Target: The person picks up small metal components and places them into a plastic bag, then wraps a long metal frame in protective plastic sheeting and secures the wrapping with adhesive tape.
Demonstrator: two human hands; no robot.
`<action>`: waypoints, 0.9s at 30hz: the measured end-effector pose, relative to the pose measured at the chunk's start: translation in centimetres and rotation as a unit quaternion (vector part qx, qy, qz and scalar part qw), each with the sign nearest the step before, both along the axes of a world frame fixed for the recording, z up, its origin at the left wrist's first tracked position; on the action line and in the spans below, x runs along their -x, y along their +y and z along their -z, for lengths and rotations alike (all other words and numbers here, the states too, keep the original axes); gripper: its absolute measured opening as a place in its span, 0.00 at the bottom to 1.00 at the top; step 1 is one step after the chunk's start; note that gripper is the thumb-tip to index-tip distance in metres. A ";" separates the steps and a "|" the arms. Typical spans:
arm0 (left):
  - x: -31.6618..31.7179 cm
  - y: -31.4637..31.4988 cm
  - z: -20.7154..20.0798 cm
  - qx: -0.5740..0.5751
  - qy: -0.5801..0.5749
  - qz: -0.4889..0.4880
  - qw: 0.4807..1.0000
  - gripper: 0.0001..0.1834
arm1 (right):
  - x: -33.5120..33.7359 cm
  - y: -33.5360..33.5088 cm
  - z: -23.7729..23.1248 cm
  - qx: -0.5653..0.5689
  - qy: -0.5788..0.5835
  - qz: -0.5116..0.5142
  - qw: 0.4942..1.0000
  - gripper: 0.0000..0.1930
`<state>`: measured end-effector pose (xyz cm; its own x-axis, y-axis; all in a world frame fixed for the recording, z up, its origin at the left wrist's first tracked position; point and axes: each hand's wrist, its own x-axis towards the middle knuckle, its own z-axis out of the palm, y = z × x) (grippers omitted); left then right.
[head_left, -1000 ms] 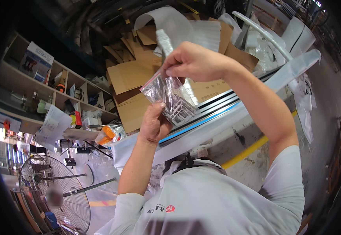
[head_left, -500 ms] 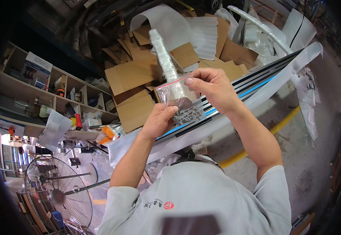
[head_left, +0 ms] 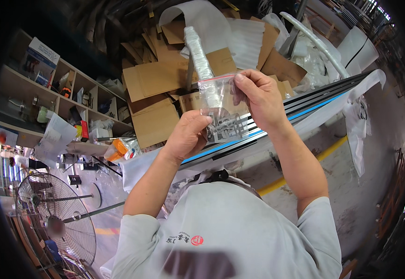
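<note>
Between my two hands is a clear zip bag (head_left: 219, 100) with a red strip along its top. Several small grey metal parts (head_left: 228, 129) lie in its lower half; their exact kind is hard to tell. My left hand (head_left: 189, 132) pinches the bag's lower left edge, thumb on the front. At the upper right corner my right hand (head_left: 260, 97) grips the bag between thumb and fingers. Beneath the bag run long black and silver profiles (head_left: 305, 103) with a blue stripe, resting on white foam wrap (head_left: 165, 176).
Behind the bag are a film-wrapped long piece (head_left: 195, 49) and piled cardboard (head_left: 153, 81). A compartmented shelf (head_left: 84, 114) with tools and packets stands at left, an orange-and-clear packet (head_left: 121, 149) at its end. A large wire fan (head_left: 56, 223) is at lower left.
The zip bag has turned more upright and moved slightly right with both hands. My right hand has risen a little. The whole view has shifted slightly.
</note>
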<state>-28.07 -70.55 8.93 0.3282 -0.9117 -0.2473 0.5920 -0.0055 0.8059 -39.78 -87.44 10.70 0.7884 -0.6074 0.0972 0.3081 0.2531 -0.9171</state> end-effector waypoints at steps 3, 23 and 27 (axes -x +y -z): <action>-2.2 1.7 0.6 -0.006 -0.025 0.023 0.999 0.17 | -0.1 2.3 1.0 0.002 0.085 -0.021 0.996 0.13; -5.4 3.9 1.6 0.021 -0.149 0.007 0.989 0.14 | 1.0 7.4 6.3 -0.067 0.035 -0.055 0.996 0.09; -6.7 3.3 1.0 -0.010 -0.177 0.003 0.984 0.13 | 1.3 7.7 5.9 -0.142 0.010 -0.110 0.984 0.09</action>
<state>-21.37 -67.23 7.97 0.3916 -0.9099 -0.1368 0.2743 -0.0265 0.9613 -41.10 -79.79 4.81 0.9036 -0.4229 -0.0687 0.1998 0.5577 -0.8056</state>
